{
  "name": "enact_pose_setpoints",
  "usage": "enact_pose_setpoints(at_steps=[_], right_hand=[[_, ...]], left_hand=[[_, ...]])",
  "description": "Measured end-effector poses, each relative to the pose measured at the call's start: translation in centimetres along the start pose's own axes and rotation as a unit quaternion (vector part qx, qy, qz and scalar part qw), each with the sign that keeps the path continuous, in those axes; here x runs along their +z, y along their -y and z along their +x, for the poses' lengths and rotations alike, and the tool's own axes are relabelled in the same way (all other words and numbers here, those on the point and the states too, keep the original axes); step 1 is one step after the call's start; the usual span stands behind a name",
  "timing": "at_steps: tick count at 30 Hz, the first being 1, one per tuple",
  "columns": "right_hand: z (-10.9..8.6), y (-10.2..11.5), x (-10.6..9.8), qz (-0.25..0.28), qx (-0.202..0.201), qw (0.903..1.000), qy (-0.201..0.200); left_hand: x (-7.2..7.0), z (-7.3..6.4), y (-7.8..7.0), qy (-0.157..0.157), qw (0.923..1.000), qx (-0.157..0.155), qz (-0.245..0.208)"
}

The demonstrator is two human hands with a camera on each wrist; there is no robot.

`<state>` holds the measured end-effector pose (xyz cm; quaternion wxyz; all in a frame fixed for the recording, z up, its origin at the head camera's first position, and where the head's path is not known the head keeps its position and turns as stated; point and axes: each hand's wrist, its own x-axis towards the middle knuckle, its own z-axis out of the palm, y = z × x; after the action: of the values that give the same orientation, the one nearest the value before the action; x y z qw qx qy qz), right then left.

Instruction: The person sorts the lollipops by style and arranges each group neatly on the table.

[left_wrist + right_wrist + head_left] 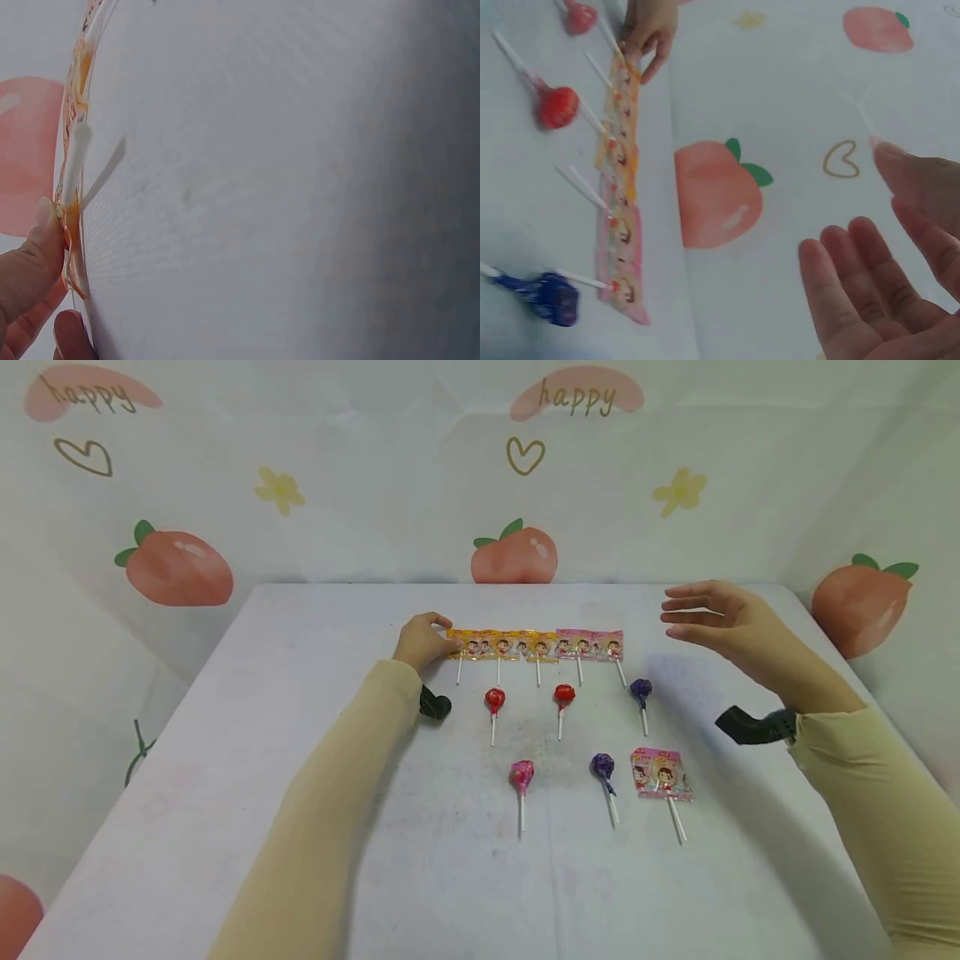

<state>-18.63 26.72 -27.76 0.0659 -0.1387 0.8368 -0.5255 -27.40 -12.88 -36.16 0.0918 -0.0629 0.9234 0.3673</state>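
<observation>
Nearest us on the white table [450, 877], a pink lollipop [522, 774] lies toward five o'clock from our left hand, with a purple lollipop [602, 765] and a flat pink packet [662, 774] on a stick toward four. Farther off, two red lollipops [495, 699] and a second purple one [641, 688] lie below a row of wrapped lollipops [517, 645], three yellow and two pink, sticks toward us. Our left hand [423, 642] pinches the row's yellow end between thumb and fingers; from that grip the row runs toward three o'clock. Our right hand [727, 620] is raised with fingers loosely parted, beyond the pink end, toward two o'clock. Behind stands a peach-print cloth [420, 485].
</observation>
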Motion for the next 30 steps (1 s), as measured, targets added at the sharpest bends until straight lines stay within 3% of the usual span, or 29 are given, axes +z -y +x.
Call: enact_pose_setpoints(at_steps=[7,13,21,30], right_hand=[[-4.4,-1.4,1.2,0.032,-0.005,0.9988,-0.037],[-7.1,-3.1,2.3,-0.021,0.001,0.9992,-0.035],[-9.0,-6.1,3.6,-0.092,0.004,0.9954,0.028],[-9.3,-7.7,4.4,-0.149,0.032,0.9851,0.080]], left_hand=[[0.0,0.2,0.0,-0.003,1.0000,0.002,-0.001],[0.2,0.3,0.3,-0.003,1.0000,0.004,-0.004],[0.2,0.1,0.2,-0.003,1.0000,-0.003,-0.007],[0.2,0.1,0.1,-0.006,1.0000,0.002,-0.006]])
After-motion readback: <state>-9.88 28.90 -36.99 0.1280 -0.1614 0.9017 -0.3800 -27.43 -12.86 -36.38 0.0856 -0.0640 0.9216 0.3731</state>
